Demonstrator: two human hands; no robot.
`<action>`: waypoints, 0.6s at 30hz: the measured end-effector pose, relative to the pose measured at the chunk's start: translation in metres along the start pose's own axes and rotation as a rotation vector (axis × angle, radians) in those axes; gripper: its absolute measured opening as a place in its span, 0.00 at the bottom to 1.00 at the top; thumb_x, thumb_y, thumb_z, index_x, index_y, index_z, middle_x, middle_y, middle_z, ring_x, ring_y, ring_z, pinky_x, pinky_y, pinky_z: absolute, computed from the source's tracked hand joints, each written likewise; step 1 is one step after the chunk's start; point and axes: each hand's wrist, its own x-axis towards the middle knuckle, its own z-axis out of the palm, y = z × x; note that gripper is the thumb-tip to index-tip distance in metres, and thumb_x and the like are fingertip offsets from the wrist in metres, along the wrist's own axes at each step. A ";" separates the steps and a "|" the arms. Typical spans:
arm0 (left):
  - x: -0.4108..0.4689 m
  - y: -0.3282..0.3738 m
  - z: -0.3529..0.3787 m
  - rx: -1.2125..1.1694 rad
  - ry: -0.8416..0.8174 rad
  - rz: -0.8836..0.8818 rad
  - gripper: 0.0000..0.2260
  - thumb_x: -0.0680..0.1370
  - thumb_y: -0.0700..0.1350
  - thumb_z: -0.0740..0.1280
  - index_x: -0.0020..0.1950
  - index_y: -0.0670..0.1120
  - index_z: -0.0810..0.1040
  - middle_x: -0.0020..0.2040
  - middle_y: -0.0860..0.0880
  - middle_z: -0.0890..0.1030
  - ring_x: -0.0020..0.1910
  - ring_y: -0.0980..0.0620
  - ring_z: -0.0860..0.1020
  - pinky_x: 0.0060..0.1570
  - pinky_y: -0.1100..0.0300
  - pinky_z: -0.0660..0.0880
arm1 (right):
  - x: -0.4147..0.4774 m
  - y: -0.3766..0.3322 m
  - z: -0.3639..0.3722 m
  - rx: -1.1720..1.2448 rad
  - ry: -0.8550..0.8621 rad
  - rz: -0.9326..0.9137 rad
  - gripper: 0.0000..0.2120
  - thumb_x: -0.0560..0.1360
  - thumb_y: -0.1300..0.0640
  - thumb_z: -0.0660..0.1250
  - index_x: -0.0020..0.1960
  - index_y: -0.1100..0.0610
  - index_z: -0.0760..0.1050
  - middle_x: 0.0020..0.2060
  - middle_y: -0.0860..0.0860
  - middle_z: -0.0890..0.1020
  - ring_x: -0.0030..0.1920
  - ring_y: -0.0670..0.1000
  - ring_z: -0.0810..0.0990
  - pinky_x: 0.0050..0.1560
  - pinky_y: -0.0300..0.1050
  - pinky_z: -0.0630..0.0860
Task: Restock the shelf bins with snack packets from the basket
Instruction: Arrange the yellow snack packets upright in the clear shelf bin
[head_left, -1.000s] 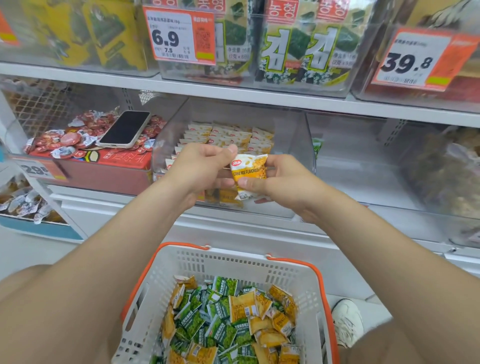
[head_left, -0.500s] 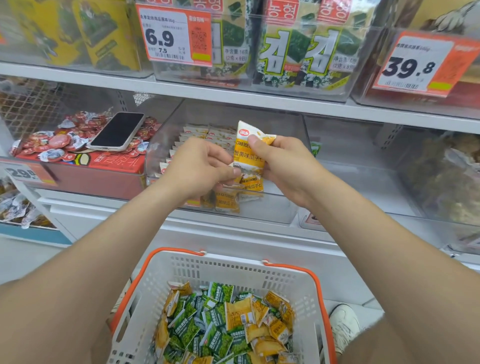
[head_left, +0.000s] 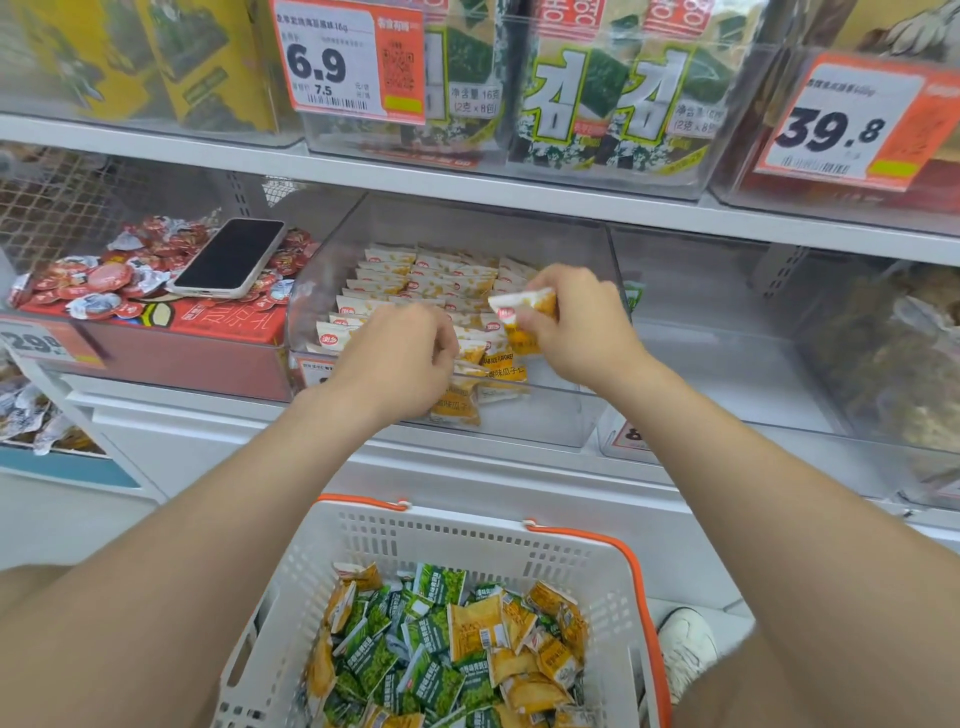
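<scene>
1. A yellow snack packet (head_left: 524, 312) was held pinched between the thumb and curled fingers of the right hand (head_left: 582, 327). It was held over the right-hand side of the clear bin (head_left: 545, 418) on the middle shelf.
2. The left hand (head_left: 400, 364) was lowered, knuckles up, onto the front of the bin's contents. Its fingers were curled down among the packets there, but whether one was gripped could not be told.
3. The bin was partly filled with upright rows of packets (head_left: 415, 280), white and yellow, and a few more were seen lying against its front wall.
4. A white basket (head_left: 467, 525) with orange handles was placed below the shelf, between the two forearms. Loose packets (head_left: 441, 649), yellow and green, were heaped in it.
5. A phone (head_left: 231, 257) was laid screen up on the red-wrapped snacks (head_left: 104, 280) in the neighbouring bin to the left.
6. A price tag (head_left: 353, 57) marked 6.9 was fixed to the shelf above.
</scene>
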 end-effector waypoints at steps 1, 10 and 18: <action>-0.001 0.001 -0.001 0.048 -0.073 0.032 0.11 0.76 0.44 0.62 0.46 0.53 0.84 0.46 0.52 0.84 0.50 0.46 0.81 0.53 0.47 0.80 | 0.001 0.004 0.004 -0.052 -0.097 0.017 0.16 0.80 0.51 0.70 0.65 0.56 0.77 0.58 0.58 0.79 0.50 0.55 0.76 0.43 0.36 0.67; 0.000 0.001 -0.005 0.203 -0.285 0.136 0.15 0.75 0.40 0.62 0.57 0.51 0.84 0.57 0.47 0.81 0.58 0.42 0.77 0.57 0.46 0.77 | 0.019 0.002 0.030 -0.189 -0.264 0.004 0.16 0.74 0.57 0.74 0.60 0.60 0.76 0.60 0.59 0.76 0.62 0.59 0.74 0.55 0.50 0.77; 0.005 -0.005 -0.003 0.199 -0.336 0.182 0.17 0.79 0.43 0.62 0.63 0.56 0.82 0.54 0.49 0.71 0.59 0.42 0.74 0.61 0.45 0.74 | 0.029 0.003 0.034 -0.290 -0.395 0.079 0.18 0.73 0.56 0.73 0.61 0.56 0.76 0.57 0.56 0.76 0.53 0.58 0.81 0.47 0.46 0.80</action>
